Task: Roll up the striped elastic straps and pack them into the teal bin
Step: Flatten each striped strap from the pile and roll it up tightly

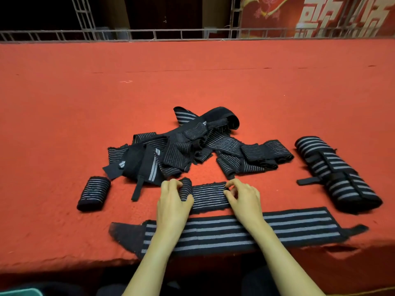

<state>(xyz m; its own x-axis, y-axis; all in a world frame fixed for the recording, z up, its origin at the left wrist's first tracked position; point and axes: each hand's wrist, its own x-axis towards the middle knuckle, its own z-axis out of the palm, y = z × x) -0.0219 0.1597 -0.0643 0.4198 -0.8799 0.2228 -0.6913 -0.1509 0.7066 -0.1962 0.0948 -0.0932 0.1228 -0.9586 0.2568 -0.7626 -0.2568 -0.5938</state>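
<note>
- Left hand [173, 202] was palm-down, forearm coming in from 6 o'clock, with its fingers curled over the rolled-up left end of a narrow black elastic strap with thin white stripes [208, 196]. It gripped the roll.
- Right hand [243, 199] was palm-down and tilted inward, pinching the strap's flat right end between thumb and fingertips.
- The strap lay flat between the hands on the red felt table [64, 107], partly rolled from the left.
- A wide black strap with broad grey stripes [288, 227] lay flat at 6 o'clock of the hands, with both forearms crossing over it.
- A loose heap of black striped straps [192, 146] sat at 12 o'clock, just beyond the hands.
- A small finished roll [94, 193] was at 9 o'clock, apart from the heap.
- Bigger broad-striped rolls [335, 176] lay side by side and touching at 3 o'clock.
- Only a corner of the teal bin [19, 292] showed, at 7 o'clock below the table edge. I couldn't tell what was in it.
</note>
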